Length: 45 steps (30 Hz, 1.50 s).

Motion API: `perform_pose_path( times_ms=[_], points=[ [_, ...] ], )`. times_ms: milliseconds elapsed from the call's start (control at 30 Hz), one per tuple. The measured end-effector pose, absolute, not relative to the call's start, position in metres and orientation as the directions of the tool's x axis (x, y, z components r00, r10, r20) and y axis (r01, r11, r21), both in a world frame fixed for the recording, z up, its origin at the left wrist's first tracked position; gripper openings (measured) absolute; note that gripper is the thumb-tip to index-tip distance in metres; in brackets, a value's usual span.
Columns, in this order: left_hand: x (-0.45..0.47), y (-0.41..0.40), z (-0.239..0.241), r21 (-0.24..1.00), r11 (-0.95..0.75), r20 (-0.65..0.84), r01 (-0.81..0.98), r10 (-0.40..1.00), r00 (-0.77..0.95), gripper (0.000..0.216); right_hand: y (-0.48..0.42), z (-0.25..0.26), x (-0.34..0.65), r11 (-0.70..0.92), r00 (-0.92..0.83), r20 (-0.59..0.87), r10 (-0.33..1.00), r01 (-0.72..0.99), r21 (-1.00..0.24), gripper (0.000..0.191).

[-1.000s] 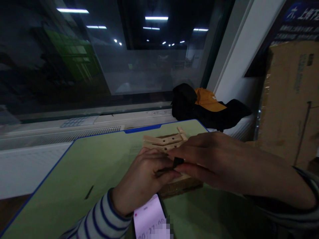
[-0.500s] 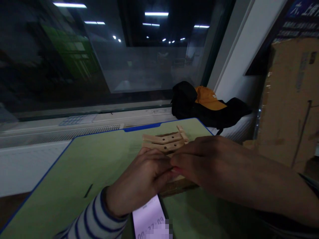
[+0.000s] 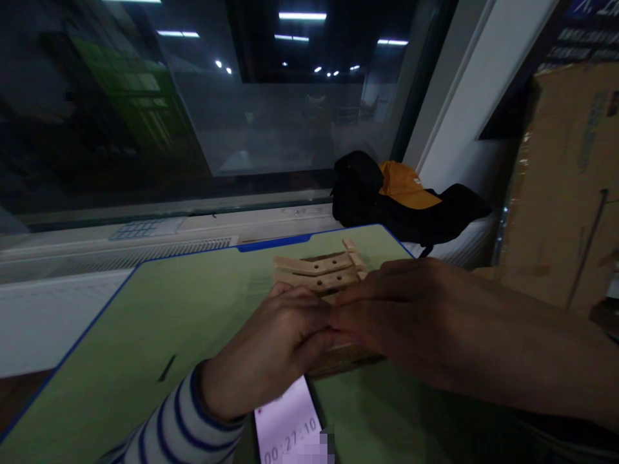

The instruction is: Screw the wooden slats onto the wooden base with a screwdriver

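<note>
A dark window [image 3: 193, 109] runs behind a green mat [image 3: 145, 335] edged in blue. Near its far right corner sits a wooden model [image 3: 319, 274] of pale slats with holes. The left hand [image 3: 275, 348] and right hand [image 3: 401, 316] meet fingertip to fingertip over its near end, fingers pinched together; what they pinch is hidden. A lit phone [image 3: 290, 432] lies below the left wrist. A black bag [image 3: 387, 206] with an orange cap [image 3: 406, 187] rests on the sill.

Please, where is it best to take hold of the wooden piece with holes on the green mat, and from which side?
Probably at the far end of the wooden assembly, coming from the window side. There the pale slats stick out free above the green mat, while the left hand and right hand cover its near part.
</note>
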State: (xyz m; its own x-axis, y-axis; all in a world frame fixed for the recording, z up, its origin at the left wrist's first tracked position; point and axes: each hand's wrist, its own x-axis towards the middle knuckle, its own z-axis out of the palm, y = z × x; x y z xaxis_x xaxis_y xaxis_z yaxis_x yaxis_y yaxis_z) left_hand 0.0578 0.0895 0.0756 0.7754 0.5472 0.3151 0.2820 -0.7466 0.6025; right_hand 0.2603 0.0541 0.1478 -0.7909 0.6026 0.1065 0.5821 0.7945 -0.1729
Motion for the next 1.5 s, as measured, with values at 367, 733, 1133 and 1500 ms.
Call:
perform_pose_path(
  times_ms=[367,733,1133,1500],
  points=[
    [0.060,0.090,0.069,0.564,-0.731,0.357,0.384,0.635,0.685,0.011,0.056,0.142,0.250,0.803,-0.786,0.169,0.595,0.589,-0.088,0.012],
    [0.058,0.090,0.079,0.560,-0.758,0.265,0.334,0.546,0.795,0.016,0.049,0.155,0.262,0.784,-0.775,0.123,0.620,0.611,-0.107,0.011],
    [0.064,0.087,0.070,0.590,-0.698,0.359,0.406,0.677,0.643,0.008,0.058,0.145,0.258,0.775,-0.754,0.202,0.625,0.630,-0.050,0.014],
    [0.059,0.089,0.076,0.600,-0.716,0.240,0.355,0.585,0.774,0.020,0.060,0.139,0.263,0.812,-0.795,0.172,0.582,0.579,-0.071,0.016]
  ],
)
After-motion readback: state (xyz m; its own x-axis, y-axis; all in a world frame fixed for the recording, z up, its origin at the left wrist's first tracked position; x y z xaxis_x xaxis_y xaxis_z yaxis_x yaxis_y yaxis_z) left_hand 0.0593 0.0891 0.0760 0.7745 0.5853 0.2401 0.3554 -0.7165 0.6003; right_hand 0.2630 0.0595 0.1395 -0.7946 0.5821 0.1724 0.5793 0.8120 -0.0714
